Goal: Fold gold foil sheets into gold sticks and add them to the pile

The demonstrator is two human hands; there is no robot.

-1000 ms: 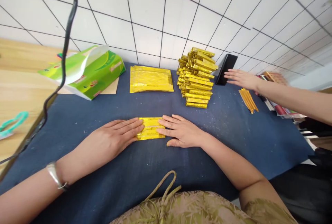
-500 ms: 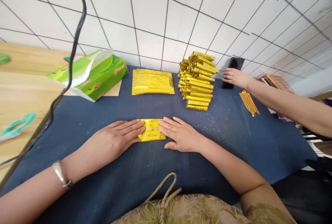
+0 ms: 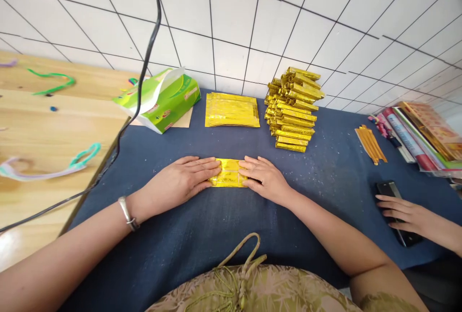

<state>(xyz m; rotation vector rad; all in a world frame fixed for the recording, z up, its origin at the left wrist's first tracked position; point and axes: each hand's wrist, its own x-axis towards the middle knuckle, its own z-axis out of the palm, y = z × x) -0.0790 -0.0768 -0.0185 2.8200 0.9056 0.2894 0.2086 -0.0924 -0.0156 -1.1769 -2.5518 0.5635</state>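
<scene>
A small folded sheet of gold foil paper (image 3: 229,175) lies flat on the dark blue cloth in front of me. My left hand (image 3: 178,179) rests on its left end, palm down with the fingers stretched out. On the right end lie the fingers of my right hand (image 3: 267,179), also outstretched. The fingertips of both hands cover the paper's ends. Beyond it sits a stack of flat gold foil papers (image 3: 233,110). To that stack's right rises a tall pile of narrow folded gold foil strips (image 3: 294,114).
A green tissue pack (image 3: 173,100) sits at the back left, near a hanging black cable (image 3: 146,57). At right, another person's hand (image 3: 411,215) covers part of a black phone (image 3: 388,189). Orange-gold strips (image 3: 371,144) and stacked books (image 3: 418,138) lie at the far right.
The other person's hand has brought the phone from beside the wall to the table's near right. My view has shifted left. Both my hands stay on the gold foil paper.
</scene>
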